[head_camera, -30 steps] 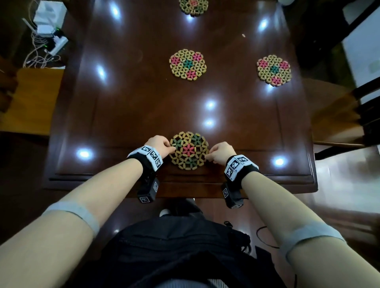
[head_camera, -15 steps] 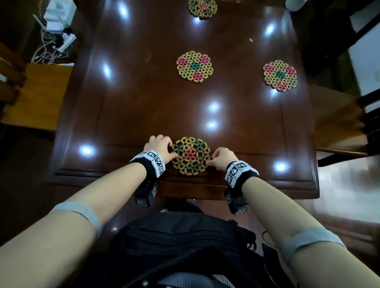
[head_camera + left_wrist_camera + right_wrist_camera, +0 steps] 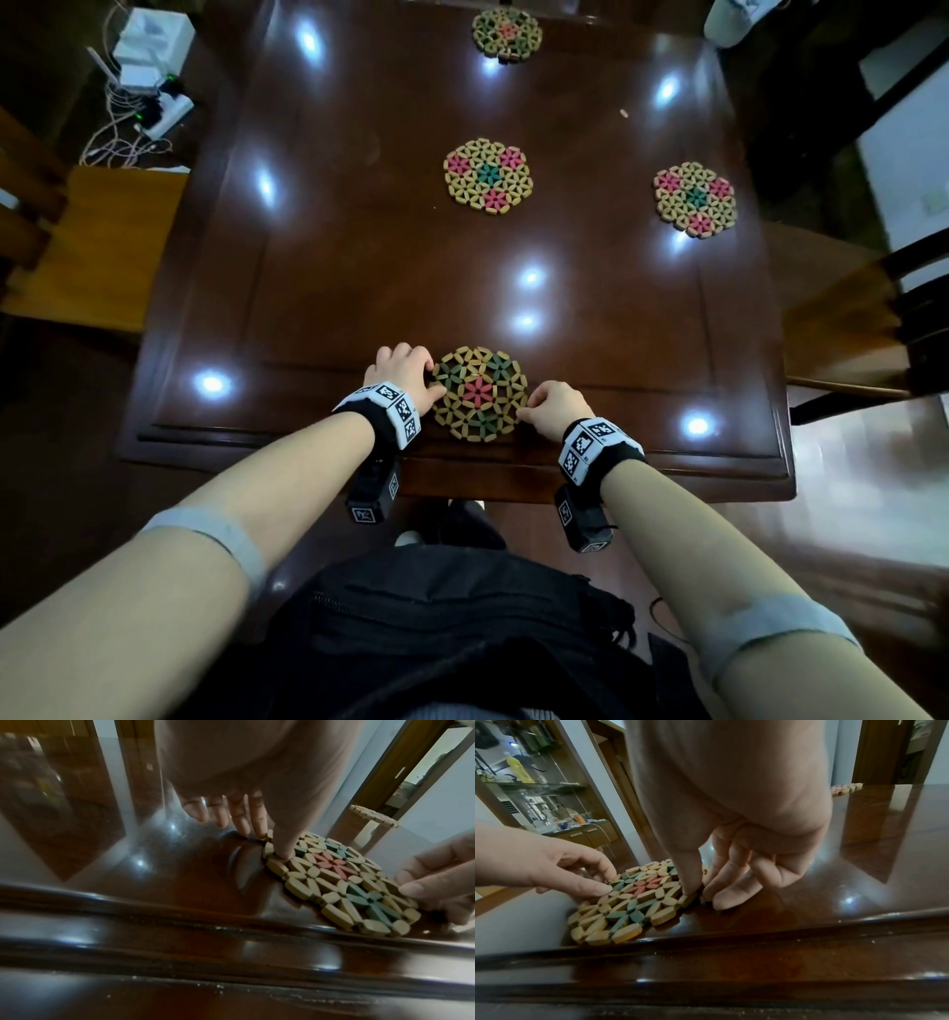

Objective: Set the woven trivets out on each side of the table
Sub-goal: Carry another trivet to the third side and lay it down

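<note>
A round woven trivet (image 3: pixel 480 393) with a red centre flower lies at the near edge of the dark wooden table (image 3: pixel 328 288). My left hand (image 3: pixel 405 372) pinches its left rim, thumb on top (image 3: pixel 282 850). On the right rim my right hand (image 3: pixel 552 411) pinches it too, its thumb on top and its fingers (image 3: pixel 731 892) curled beside it. The same trivet (image 3: pixel 334 874) (image 3: pixel 634 902) lies flat in both wrist views. Three more trivets lie on the table: one in the middle (image 3: pixel 488 176), one at the right side (image 3: pixel 695 199), one at the far edge (image 3: pixel 507 33).
A wooden chair seat (image 3: pixel 87 246) stands at the table's left, and a dark chair (image 3: pixel 873 318) at its right. A power strip with cables (image 3: pixel 149 103) lies on the floor at far left. A black bag (image 3: pixel 436 632) hangs at my waist.
Both hands have stayed on the near trivet, which has slid slightly toward the table's near edge. The head view has shifted a little.
</note>
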`<state>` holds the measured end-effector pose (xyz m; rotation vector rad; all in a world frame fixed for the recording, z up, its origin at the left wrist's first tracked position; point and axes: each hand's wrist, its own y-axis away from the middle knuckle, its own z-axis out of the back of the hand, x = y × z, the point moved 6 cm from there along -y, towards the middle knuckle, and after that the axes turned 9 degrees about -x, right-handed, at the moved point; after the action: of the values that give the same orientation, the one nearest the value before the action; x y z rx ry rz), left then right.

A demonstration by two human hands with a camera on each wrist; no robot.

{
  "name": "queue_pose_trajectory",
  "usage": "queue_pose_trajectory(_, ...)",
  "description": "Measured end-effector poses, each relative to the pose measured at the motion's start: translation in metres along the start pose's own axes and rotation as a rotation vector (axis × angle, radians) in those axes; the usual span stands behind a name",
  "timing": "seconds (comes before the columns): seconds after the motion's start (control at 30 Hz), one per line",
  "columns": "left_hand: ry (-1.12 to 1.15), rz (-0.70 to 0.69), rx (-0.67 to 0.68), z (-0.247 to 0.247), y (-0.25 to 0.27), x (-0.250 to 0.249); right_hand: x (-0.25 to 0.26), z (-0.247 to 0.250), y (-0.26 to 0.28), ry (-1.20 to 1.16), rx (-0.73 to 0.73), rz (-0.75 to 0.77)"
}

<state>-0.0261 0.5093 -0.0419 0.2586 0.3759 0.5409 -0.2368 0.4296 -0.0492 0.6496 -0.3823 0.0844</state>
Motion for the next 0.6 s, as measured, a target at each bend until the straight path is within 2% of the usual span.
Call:
queue_pose_trajectory(0.17,0.023,0.015,0.006,0.0,-0.004,0.001,0.003,0.001,0.001,-0.005,0.017,-0.005)
queue_pose_trajectory(0.4,0.152,0.123,-0.084,0.02,-0.021,0.011,0.009,0.026,-0.001,-0.022,-0.005,-0.002)
queue_pose_trajectory(0.6,0.186,0.145,-0.026,0.025,-0.042,0.014,0.01,0.032,-0.005,-0.047,-0.02,-0.014)
